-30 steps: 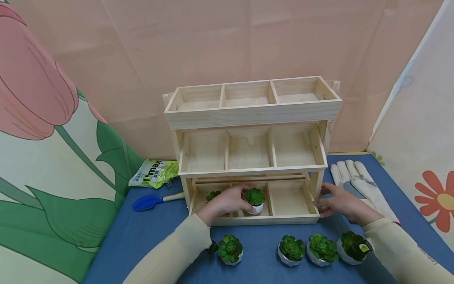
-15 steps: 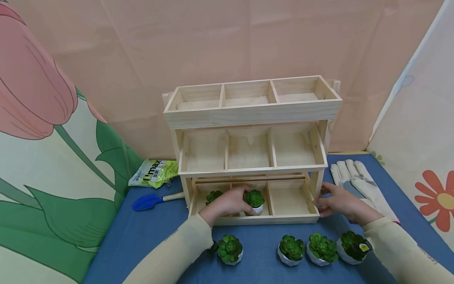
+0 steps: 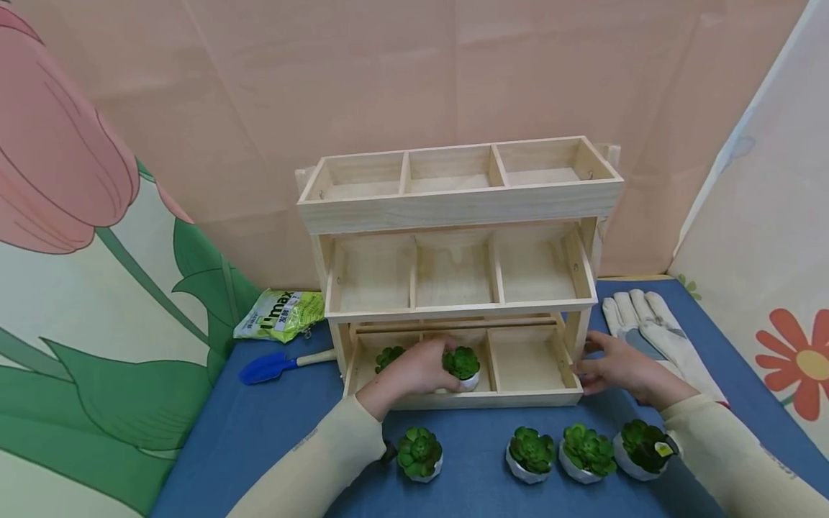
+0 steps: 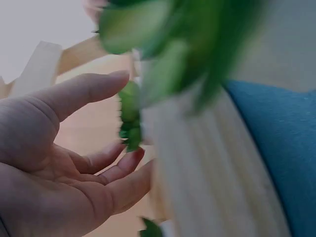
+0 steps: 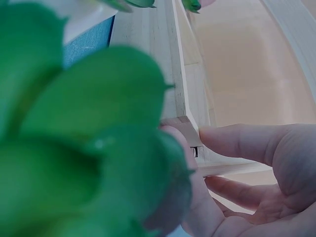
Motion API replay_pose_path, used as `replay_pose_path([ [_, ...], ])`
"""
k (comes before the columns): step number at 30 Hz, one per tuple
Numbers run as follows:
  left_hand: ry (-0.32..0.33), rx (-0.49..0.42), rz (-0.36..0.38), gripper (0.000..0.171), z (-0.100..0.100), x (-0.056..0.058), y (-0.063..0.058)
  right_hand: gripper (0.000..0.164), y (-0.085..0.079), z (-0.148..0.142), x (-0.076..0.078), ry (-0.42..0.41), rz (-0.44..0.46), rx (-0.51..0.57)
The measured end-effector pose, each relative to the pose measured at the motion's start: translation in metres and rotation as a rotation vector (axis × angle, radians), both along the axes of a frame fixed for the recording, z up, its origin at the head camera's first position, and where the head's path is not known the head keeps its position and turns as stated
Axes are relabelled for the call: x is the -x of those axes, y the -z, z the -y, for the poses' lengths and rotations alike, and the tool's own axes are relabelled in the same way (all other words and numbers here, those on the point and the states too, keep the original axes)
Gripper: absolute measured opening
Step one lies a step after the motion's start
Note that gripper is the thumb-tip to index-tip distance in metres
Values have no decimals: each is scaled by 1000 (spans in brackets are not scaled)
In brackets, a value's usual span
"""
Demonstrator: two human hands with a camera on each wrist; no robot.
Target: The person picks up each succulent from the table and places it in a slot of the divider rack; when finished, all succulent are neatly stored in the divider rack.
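My left hand (image 3: pixel 421 368) holds a small potted succulent (image 3: pixel 461 363) by its white pot, between thumb and fingers. The pot is in the middle compartment of the lowest tier of a three-tier wooden planter stand (image 3: pixel 460 207). In the left wrist view that succulent (image 4: pixel 129 118) shows between thumb and fingertips. Partly behind the left hand, another succulent (image 3: pixel 388 357) sits in the left compartment. My right hand (image 3: pixel 618 368) grips the right end of the lowest tray; in the right wrist view its thumb and fingers pinch the tray's corner (image 5: pixel 182 129).
Several potted succulents (image 3: pixel 532 453) stand along the front of the blue-covered table (image 3: pixel 291 421). A blue hand trowel (image 3: pixel 268 367) and a green-and-white bag (image 3: pixel 280 316) lie at the left. White work gloves (image 3: pixel 663 332) lie at the right, beyond the right hand.
The succulent in the left hand has come down slightly and shifted a touch left within the middle compartment. The right hand has stayed at the tray's end.
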State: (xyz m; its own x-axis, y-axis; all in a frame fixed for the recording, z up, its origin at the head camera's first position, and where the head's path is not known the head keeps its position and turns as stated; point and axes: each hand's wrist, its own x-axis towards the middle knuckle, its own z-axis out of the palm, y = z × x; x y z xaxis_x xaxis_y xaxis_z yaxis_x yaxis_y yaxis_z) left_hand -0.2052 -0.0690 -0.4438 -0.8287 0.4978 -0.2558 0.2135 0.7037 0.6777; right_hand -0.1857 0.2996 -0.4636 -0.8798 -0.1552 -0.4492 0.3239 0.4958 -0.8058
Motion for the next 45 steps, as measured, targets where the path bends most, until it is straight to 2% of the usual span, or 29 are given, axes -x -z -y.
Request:
replay_pose_path([
  [8,7,-107,-17,78,18,-13,-17,83,0,0,0,-3,-1,-6],
  [16,10,-172,3,76,35,-32,-23,83,-1,1,-1,-8,-13,-5],
  [22,-7,-212,63,74,49,-44,-25,83,-2,1,-2,-5,-14,-1],
  [27,6,-259,116,70,63,-49,-20,83,-1,0,-2,-6,-16,-7],
  [32,50,-316,178,66,80,-52,-12,83,-1,0,-2,-5,-19,-10],
  [41,222,-384,291,70,115,-60,4,83,-1,2,-2,-7,-26,-15],
  [45,250,-395,324,73,124,-62,9,83,-1,2,-2,-5,-23,-21],
])
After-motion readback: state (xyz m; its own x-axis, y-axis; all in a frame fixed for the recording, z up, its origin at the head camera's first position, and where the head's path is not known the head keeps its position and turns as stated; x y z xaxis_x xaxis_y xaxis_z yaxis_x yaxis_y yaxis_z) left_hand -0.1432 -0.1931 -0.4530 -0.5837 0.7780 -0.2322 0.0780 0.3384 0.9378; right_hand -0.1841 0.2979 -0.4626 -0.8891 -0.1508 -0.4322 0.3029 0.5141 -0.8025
